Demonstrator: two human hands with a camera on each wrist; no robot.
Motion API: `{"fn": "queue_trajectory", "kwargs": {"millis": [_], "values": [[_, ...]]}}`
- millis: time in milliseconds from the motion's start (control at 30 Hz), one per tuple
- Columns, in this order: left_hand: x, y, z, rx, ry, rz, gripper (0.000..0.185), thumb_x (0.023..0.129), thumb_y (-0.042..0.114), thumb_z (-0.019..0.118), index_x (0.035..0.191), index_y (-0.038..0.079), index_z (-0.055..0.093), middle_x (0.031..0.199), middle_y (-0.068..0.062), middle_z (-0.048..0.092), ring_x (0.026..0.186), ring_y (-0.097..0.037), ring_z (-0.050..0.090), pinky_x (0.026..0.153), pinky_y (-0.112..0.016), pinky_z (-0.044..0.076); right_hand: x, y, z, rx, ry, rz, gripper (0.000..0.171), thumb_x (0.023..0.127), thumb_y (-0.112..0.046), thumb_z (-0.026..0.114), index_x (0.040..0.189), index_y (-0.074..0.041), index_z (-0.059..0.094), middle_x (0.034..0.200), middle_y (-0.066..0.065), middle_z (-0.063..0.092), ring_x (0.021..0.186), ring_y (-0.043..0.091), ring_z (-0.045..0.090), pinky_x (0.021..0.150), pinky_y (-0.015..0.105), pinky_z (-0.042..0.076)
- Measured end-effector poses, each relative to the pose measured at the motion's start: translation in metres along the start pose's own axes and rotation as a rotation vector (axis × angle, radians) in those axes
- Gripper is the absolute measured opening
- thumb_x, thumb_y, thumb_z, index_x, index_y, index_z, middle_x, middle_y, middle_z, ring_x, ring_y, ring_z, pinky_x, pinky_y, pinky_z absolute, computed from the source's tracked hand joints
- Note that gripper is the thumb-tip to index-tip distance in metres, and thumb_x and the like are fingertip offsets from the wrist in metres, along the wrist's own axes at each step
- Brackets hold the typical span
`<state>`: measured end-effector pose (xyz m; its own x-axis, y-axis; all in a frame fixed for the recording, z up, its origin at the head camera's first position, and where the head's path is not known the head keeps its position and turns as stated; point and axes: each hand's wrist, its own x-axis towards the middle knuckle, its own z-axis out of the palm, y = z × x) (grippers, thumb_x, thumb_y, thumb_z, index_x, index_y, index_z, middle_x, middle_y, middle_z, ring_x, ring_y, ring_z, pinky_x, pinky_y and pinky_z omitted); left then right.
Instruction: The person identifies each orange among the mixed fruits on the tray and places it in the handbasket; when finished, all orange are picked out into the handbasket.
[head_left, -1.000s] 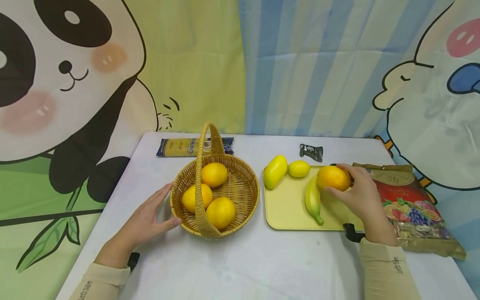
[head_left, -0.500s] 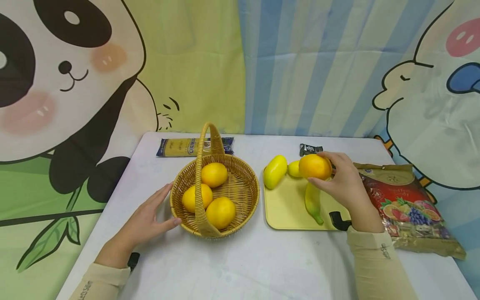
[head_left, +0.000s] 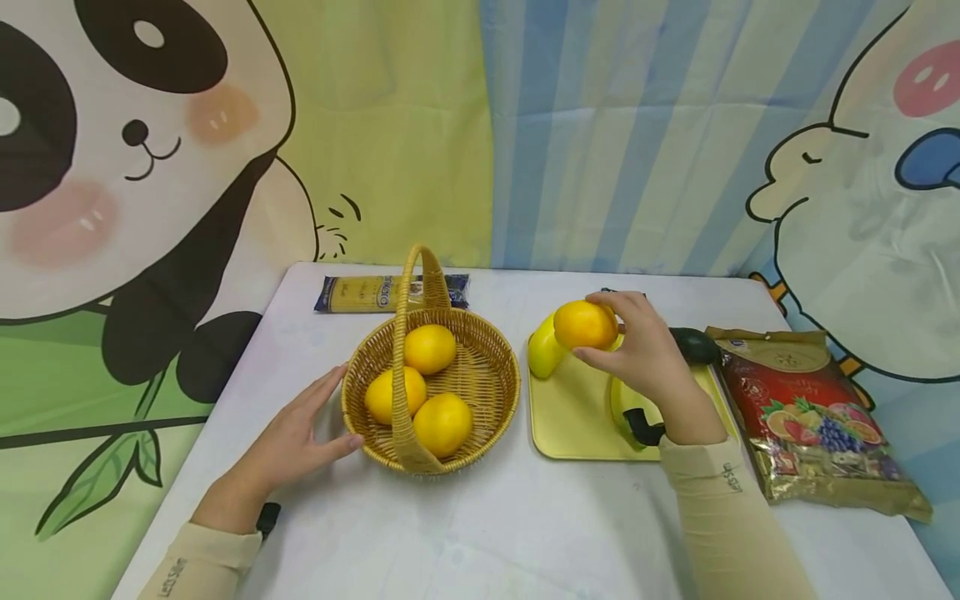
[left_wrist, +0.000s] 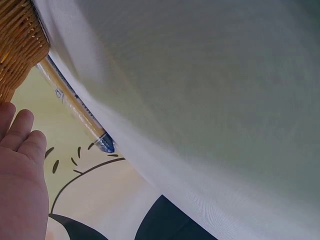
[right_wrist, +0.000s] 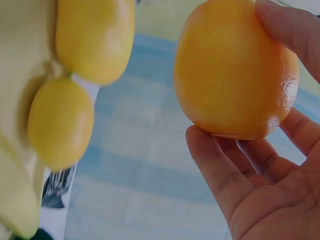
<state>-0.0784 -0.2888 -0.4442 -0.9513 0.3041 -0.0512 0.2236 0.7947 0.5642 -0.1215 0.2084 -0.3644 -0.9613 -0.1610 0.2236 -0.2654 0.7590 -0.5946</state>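
Observation:
My right hand (head_left: 617, 333) grips an orange-yellow fruit (head_left: 585, 324) in the air above the left end of a yellow tray (head_left: 570, 417); the right wrist view shows the fruit (right_wrist: 235, 70) held between thumb and fingers. On the tray lie a yellow-green fruit (head_left: 542, 354), a banana (head_left: 618, 400) partly hidden by my wrist, and a dark avocado (head_left: 693, 346) at the right rear. My left hand (head_left: 300, 433) lies flat on the table, with its fingers touching the left side of a wicker basket (head_left: 495, 392). Three orange-yellow fruits (head_left: 429, 348) sit in the basket.
A packet of pasta (head_left: 390, 292) lies behind the basket, and the left wrist view shows it too (left_wrist: 75, 107). A large fruit-printed bag (head_left: 813, 417) lies right of the tray. The white table (head_left: 487, 533) stands against a cartoon cloth backdrop.
My right hand has lifted the orange-yellow fruit from the tray's right side and carried it left, toward the basket. That has uncovered the avocado. My left hand has not moved.

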Motion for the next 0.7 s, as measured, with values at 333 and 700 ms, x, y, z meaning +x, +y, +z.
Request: {"fn": "queue_trajectory", "kwargs": {"millis": [333,700], "values": [[0.001,-0.003,0.001,-0.008,0.004,-0.002,0.113,0.083,0.066,0.079,0.169,0.034,0.014,0.174,-0.009,0.026,0.157,-0.044,0.030,0.121,-0.073,0.031,0.019,-0.034,0.025,0.019,-0.087,-0.099,0.070,0.081,-0.025,0.092,0.142,-0.018,0.059,0.142,0.008,0.054,0.119,0.029,0.059,0.101,0.051,0.057],[0.002,-0.002,0.001,-0.009,-0.001,-0.008,0.113,0.083,0.067,0.079,0.169,0.034,0.013,0.175,-0.008,0.026,0.158,-0.043,0.029,0.121,-0.073,0.031,0.031,-0.068,0.052,0.015,-0.232,-0.162,0.068,0.083,-0.026,0.091,0.143,-0.019,0.060,0.140,0.007,0.054,0.121,0.028,0.061,0.103,0.048,0.058]]}}
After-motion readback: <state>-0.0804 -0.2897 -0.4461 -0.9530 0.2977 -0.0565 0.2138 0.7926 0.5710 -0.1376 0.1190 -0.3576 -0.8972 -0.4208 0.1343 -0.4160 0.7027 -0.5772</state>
